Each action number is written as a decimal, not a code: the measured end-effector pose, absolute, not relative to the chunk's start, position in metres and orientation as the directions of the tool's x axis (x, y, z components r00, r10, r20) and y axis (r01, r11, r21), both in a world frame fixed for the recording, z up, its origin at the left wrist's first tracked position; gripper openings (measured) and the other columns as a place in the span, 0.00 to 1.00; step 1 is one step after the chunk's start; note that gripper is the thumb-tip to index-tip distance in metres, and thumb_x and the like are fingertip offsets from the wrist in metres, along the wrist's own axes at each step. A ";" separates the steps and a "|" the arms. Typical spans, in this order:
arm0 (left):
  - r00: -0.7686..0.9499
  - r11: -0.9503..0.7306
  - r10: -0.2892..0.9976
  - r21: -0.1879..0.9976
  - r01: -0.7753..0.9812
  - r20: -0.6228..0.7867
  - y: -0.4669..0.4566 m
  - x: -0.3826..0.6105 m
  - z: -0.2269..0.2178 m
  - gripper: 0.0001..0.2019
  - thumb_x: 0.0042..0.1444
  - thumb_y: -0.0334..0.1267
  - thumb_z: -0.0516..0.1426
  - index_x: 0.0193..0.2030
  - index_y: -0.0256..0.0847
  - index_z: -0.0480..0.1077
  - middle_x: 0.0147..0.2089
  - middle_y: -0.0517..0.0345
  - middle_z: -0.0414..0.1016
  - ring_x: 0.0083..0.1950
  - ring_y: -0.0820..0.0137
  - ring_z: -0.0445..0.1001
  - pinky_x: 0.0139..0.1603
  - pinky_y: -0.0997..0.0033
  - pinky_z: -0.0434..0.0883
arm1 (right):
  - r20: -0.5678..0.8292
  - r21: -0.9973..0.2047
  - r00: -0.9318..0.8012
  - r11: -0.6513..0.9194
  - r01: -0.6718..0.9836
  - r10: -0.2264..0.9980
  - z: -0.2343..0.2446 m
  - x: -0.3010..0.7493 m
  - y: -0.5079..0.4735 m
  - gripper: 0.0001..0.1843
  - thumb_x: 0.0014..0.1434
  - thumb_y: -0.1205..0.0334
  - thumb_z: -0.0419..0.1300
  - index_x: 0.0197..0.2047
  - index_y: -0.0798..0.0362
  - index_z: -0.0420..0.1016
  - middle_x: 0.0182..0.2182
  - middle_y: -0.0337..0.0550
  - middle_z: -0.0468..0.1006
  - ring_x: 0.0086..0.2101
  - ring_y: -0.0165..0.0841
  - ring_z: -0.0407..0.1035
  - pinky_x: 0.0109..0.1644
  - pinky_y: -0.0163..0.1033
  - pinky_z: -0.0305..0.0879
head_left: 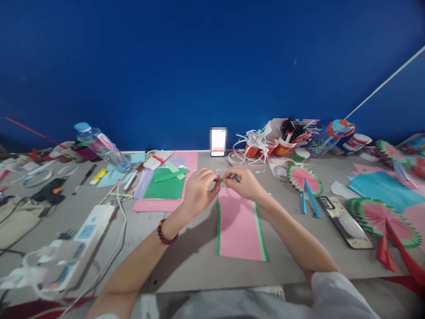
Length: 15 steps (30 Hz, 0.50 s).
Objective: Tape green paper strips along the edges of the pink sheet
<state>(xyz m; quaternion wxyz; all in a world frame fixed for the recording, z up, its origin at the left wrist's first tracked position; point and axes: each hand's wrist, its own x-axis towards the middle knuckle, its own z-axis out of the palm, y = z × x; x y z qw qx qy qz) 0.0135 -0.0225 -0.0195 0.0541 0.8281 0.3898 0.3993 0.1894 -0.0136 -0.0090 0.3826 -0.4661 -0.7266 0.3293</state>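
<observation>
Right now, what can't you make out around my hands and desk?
In the head view:
Anything between the left hand and right hand: too small, covered by fingers.
Far right corner of the pink sheet: hidden by the right arm.
Standing phone's screen: blurred out.
Beige item: cut off by the left edge.

I'd say a hand could pass over the bare grey tabletop [195,271] left of the green-edged pink paper sheet [238,230]; farther left, a looping white cable [124,217] and white plastic power strip [96,223] obstruct. Rightward, a patterned phone [332,217] bearing a white oval mouse [351,226] bars passage.
</observation>
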 end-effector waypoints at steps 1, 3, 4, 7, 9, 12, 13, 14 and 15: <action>0.380 -0.694 0.683 0.392 0.603 0.624 -0.022 0.014 -0.020 0.05 0.58 0.32 0.52 0.33 0.41 0.68 0.34 0.55 0.74 0.38 0.67 0.70 0.41 0.67 0.65 | 0.222 -0.851 -0.264 0.319 0.417 0.938 -0.008 0.189 -0.013 0.06 0.50 0.65 0.56 0.26 0.53 0.74 0.25 0.38 0.76 0.31 0.32 0.67 0.38 0.37 0.62; 0.383 -0.698 0.678 0.385 0.604 0.628 -0.022 0.014 -0.022 0.06 0.60 0.34 0.51 0.34 0.42 0.69 0.34 0.54 0.75 0.39 0.66 0.70 0.42 0.66 0.65 | 0.179 -0.881 -0.252 0.269 0.388 0.951 -0.009 0.189 -0.012 0.06 0.49 0.63 0.57 0.25 0.53 0.74 0.24 0.38 0.76 0.30 0.32 0.67 0.39 0.38 0.62; 0.381 -0.699 0.677 0.386 0.602 0.630 -0.022 0.013 -0.022 0.07 0.60 0.34 0.51 0.34 0.42 0.69 0.35 0.54 0.75 0.40 0.66 0.70 0.43 0.65 0.65 | 0.162 -0.896 -0.251 0.248 0.367 0.955 -0.010 0.189 -0.011 0.06 0.49 0.62 0.57 0.25 0.53 0.74 0.24 0.38 0.75 0.30 0.32 0.67 0.39 0.38 0.62; 0.369 -0.703 0.675 0.407 0.583 0.639 -0.021 0.014 -0.024 0.07 0.61 0.36 0.51 0.36 0.42 0.70 0.36 0.54 0.76 0.40 0.66 0.70 0.43 0.66 0.65 | 0.113 -0.943 -0.258 0.186 0.277 0.960 -0.015 0.190 -0.008 0.07 0.48 0.60 0.58 0.27 0.53 0.74 0.25 0.38 0.75 0.30 0.32 0.67 0.38 0.37 0.62; 0.356 -0.708 0.673 0.428 0.561 0.648 -0.021 0.014 -0.024 0.07 0.62 0.36 0.51 0.36 0.42 0.70 0.36 0.54 0.75 0.40 0.67 0.70 0.43 0.67 0.66 | 0.081 -0.965 -0.265 0.142 0.221 0.961 -0.019 0.190 -0.006 0.07 0.48 0.59 0.58 0.27 0.54 0.74 0.26 0.39 0.75 0.31 0.31 0.67 0.38 0.37 0.62; 0.341 -0.707 0.683 0.469 0.529 0.646 -0.020 0.014 -0.022 0.07 0.62 0.37 0.52 0.35 0.41 0.69 0.36 0.54 0.75 0.40 0.67 0.70 0.43 0.67 0.66 | 0.040 -0.980 -0.258 0.089 0.179 0.965 -0.021 0.190 -0.006 0.07 0.47 0.59 0.58 0.27 0.53 0.73 0.26 0.38 0.74 0.31 0.31 0.67 0.38 0.37 0.62; 0.342 -0.701 0.694 0.488 0.520 0.633 -0.020 0.014 -0.021 0.07 0.62 0.37 0.52 0.35 0.41 0.69 0.36 0.54 0.75 0.40 0.67 0.69 0.43 0.67 0.66 | 0.031 -0.982 -0.255 0.078 0.174 0.967 -0.020 0.190 -0.006 0.07 0.47 0.59 0.58 0.26 0.53 0.73 0.25 0.38 0.74 0.31 0.31 0.67 0.38 0.37 0.62; 0.341 -0.691 0.709 0.511 0.511 0.618 -0.020 0.014 -0.020 0.07 0.62 0.38 0.52 0.35 0.41 0.70 0.36 0.54 0.75 0.40 0.67 0.69 0.43 0.67 0.66 | 0.022 -0.983 -0.253 0.068 0.172 0.967 -0.020 0.190 -0.006 0.07 0.47 0.59 0.58 0.26 0.53 0.73 0.25 0.38 0.74 0.31 0.31 0.68 0.38 0.37 0.62; 0.339 -0.677 0.726 0.538 0.501 0.598 -0.020 0.013 -0.019 0.08 0.62 0.39 0.52 0.35 0.41 0.70 0.36 0.54 0.74 0.40 0.67 0.69 0.43 0.67 0.66 | 0.017 -0.983 -0.251 0.061 0.171 0.968 -0.019 0.190 -0.006 0.07 0.47 0.59 0.58 0.26 0.53 0.73 0.25 0.38 0.74 0.31 0.31 0.68 0.38 0.37 0.62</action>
